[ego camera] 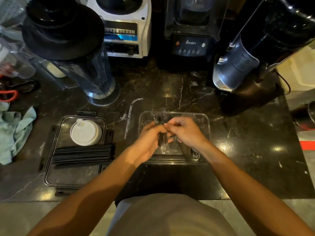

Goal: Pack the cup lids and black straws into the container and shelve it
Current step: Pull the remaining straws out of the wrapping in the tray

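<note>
The work surface is a dark marble counter point(187, 86) with pale veining, backed by a row of appliances. The landmark for this report is the clear rectangular plastic container point(207, 126) at the middle of the counter, directly in front of you.

Your left hand point(150, 138) is over the container, fingers curled round a small bundle of black straws point(162, 139), which stand roughly upright in the grip. Your right hand point(185, 132) is also over the container, touching the left at the fingertips; its fingers are curled and pinched at the top of that bundle, though exactly what they hold is hard to make out. Crumpled clear wrapping lies inside the container under both hands.

To the left of the container, well apart from it, lies a clear flat container lid with black clasps point(56, 174). On it rest a stack of white round cup lids point(86, 132) at its far end and a flat pile of long black straws point(83, 156) across its middle, just beside the cup lids. Between that lid and the container a strip of clear wrapping point(129, 114) lies on the marble.

Behind the container stands a black blender base marked "Blenders" point(190, 45). Behind it to the left are a white and grey blender base point(122, 31) and a tall clear blender jug with a black top point(71, 48). Behind it to the right leans a silver and black machine point(242, 65). At the far left edge, a pale green cloth point(17, 130) lies crumpled.
</note>
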### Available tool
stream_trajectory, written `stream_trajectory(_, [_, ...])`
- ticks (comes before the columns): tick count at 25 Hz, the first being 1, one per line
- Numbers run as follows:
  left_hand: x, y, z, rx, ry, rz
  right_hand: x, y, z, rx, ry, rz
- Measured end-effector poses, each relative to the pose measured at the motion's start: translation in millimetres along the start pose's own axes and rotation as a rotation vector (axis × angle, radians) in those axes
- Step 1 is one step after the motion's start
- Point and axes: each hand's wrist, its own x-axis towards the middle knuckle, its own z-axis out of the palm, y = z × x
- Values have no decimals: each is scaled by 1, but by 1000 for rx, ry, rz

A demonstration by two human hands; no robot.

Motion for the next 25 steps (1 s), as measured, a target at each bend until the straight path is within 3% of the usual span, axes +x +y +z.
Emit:
stream_trajectory(3, [-1,-13,-3,15,165,-59,10,8,-6,-100,34,29])
stream_trajectory(8, [4,-34,-5,-3,326,-112,24,30,-4,-970,-74,-138])
stream_trajectory(12, [9,-34,-8,-25,376,-143,28,37,7,-1093,-48,-123])
stream_trajectory(15, [9,-33,-8,-29,376,-167,27,43,0,-944,-26,-48])
stream_trajectory(22, [16,-30,-5,24,343,-138,12,46,-30,-82,-71,127])
stream_trajectory(25, [18,-26,-2,22,280,-102,6,48,-38,169,-69,177])
